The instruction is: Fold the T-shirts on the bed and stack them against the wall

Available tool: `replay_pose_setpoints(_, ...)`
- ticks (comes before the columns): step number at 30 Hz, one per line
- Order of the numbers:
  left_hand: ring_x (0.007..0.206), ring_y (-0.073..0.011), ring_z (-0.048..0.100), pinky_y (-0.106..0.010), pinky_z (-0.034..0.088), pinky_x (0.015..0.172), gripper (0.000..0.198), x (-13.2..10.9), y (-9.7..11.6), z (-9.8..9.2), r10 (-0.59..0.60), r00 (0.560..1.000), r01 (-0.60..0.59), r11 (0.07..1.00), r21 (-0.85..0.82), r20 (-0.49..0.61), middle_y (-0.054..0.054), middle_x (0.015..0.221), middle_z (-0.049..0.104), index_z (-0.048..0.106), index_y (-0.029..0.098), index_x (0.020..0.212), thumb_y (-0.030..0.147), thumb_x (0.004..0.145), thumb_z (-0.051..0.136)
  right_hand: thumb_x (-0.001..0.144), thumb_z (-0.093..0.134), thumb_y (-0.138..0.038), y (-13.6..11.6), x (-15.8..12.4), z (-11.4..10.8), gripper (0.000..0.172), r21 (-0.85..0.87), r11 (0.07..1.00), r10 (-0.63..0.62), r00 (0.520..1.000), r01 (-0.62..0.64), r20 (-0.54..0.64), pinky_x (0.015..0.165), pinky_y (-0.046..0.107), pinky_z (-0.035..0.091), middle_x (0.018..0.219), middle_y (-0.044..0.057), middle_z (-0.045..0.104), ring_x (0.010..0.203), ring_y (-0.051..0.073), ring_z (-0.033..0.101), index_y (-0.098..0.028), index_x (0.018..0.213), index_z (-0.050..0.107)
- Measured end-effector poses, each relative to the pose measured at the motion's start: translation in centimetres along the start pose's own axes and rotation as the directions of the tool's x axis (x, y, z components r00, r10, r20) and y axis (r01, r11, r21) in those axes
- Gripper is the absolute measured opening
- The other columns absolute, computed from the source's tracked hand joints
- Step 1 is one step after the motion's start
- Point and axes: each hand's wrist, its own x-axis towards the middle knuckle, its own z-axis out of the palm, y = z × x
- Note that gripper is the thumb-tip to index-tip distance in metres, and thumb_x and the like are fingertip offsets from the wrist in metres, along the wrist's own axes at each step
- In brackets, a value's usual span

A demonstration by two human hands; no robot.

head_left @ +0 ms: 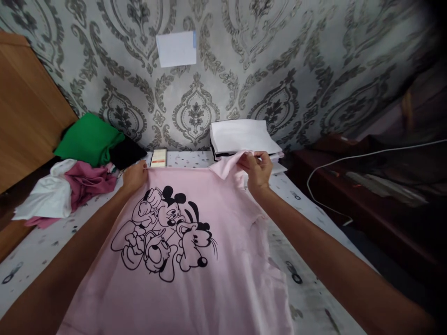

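A pink T-shirt [230, 251] with a black line print of cartoon characters is spread toward me over the patterned sheet. At its far left corner, my left hand [135, 176] is closed on the edge. My right hand [259, 171] pinches the far right part of the cloth between thumb and fingers, and a flap folds over there. The far edge is drawn straight between both hands. Just behind the shirt, near my left hand, is a small upright card or box [159, 158]. Beyond my right hand lies a stack of folded clothes [242, 135], white on top.
Green [89, 139], black, white and mauve clothes lie heaped at the left beside a wooden panel [31, 97]. A patterned wall with a paper [177, 49] on it stands behind. A white cable [366, 151] runs over a dark red surface at the right.
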Motion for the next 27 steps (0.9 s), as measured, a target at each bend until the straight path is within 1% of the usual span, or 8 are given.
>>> replay_pose_setpoints(3,0.074,-0.0223,0.071,-0.031,0.049,0.071,0.021,0.6,-0.1,0.9,-0.059,0.995,0.079,0.961,-0.265,0.083,-0.004,0.08,0.075,0.059,0.022,0.105,0.023,0.09,0.045,0.076,0.059,-0.059,0.9,0.1,-0.5,0.041,0.033,0.999,0.008,1.0,-0.008,-0.015,0.074,0.032,0.056,0.099,0.002,0.067,0.098,0.021,0.069,-0.028,0.09,0.037)
replay_pose_setpoints(6,0.078,-0.0185,0.07,-0.029,0.05,0.075,0.026,0.9,-0.2,1.5,-0.072,0.995,0.091,0.925,-0.37,0.065,-0.004,0.092,0.076,0.057,0.021,0.112,0.019,0.088,0.047,0.073,0.062,-0.054,2.1,-0.6,-1.1,0.039,0.03,0.995,0.09,0.994,-0.092,0.066,0.076,0.034,0.055,0.101,0.002,0.068,0.1,0.021,0.067,-0.028,0.095,0.042)
replay_pose_setpoints(9,0.101,-0.0204,0.067,-0.031,0.05,0.086,0.039,0.5,-1.1,1.5,-0.047,0.999,0.051,0.939,-0.34,0.02,-0.01,0.118,0.071,0.052,0.019,0.126,0.017,0.087,0.046,0.074,0.062,-0.048,2.5,-1.8,-2.2,0.048,-0.059,0.993,0.11,0.985,-0.103,0.135,0.081,0.039,0.055,0.101,0.003,0.069,0.099,0.023,0.067,-0.029,0.115,0.046)
replay_pose_setpoints(12,0.109,-0.0232,0.064,-0.036,0.049,0.092,0.043,-1.4,-3.0,0.9,-0.066,0.998,0.069,0.963,-0.259,0.022,-0.014,0.126,0.065,0.047,0.017,0.132,0.019,0.088,0.045,0.08,0.057,-0.046,2.2,-3.8,-4.4,0.068,-0.26,0.964,-0.01,0.984,0.058,0.179,0.091,0.045,0.052,0.112,0.009,0.069,0.106,0.026,0.066,-0.025,0.141,0.034)
replay_pose_setpoints(15,0.107,-0.0278,0.064,-0.041,0.05,0.091,0.043,-4.6,-5.3,-0.2,-0.063,0.996,0.069,0.99,-0.12,0.056,-0.014,0.119,0.066,0.049,0.015,0.13,0.029,0.09,0.047,0.083,0.055,-0.044,1.6,-6.1,-7.0,0.076,-0.627,0.764,-0.04,0.981,0.154,0.192,0.097,0.051,0.048,0.128,0.018,0.062,0.115,0.032,0.06,-0.017,0.149,0.03)
replay_pose_setpoints(20,0.106,-0.0317,0.065,-0.04,0.05,0.087,0.038,-8.9,-6.4,-2.0,-0.124,0.984,0.113,0.99,0.086,0.128,-0.015,0.108,0.071,0.06,0.015,0.111,0.043,0.094,0.041,0.082,0.06,-0.05,0.6,-8.3,-8.8,0.048,-0.947,0.316,0.166,0.979,0.061,0.119,0.097,0.052,0.044,0.122,0.021,0.059,0.117,0.038,0.053,-0.014,0.113,0.065)
replay_pose_setpoints(24,0.101,-0.0325,0.068,-0.04,0.05,0.083,0.039,-9.6,-4.6,-2.5,-0.115,0.976,0.082,0.981,0.176,0.186,-0.015,0.103,0.073,0.062,0.017,0.104,0.045,0.095,0.037,0.087,0.057,-0.036,-0.9,-9.0,-7.6,0.022,-0.961,0.264,0.228,0.962,0.086,0.149,0.089,0.045,0.044,0.111,0.016,0.062,0.109,0.033,0.055,-0.018,0.084,0.068)
replay_pose_setpoints(27,0.103,-0.0336,0.067,-0.041,0.049,0.082,0.035,-9.7,-3.6,-2.8,-0.132,0.975,0.093,0.972,0.214,0.176,-0.016,0.108,0.073,0.061,0.017,0.109,0.039,0.097,0.036,0.089,0.053,-0.03,-2.0,-9.4,-7.0,0.017,-0.94,0.327,0.237,0.955,0.095,0.179,0.083,0.039,0.044,0.097,0.01,0.067,0.097,0.027,0.06,-0.018,0.09,0.065)
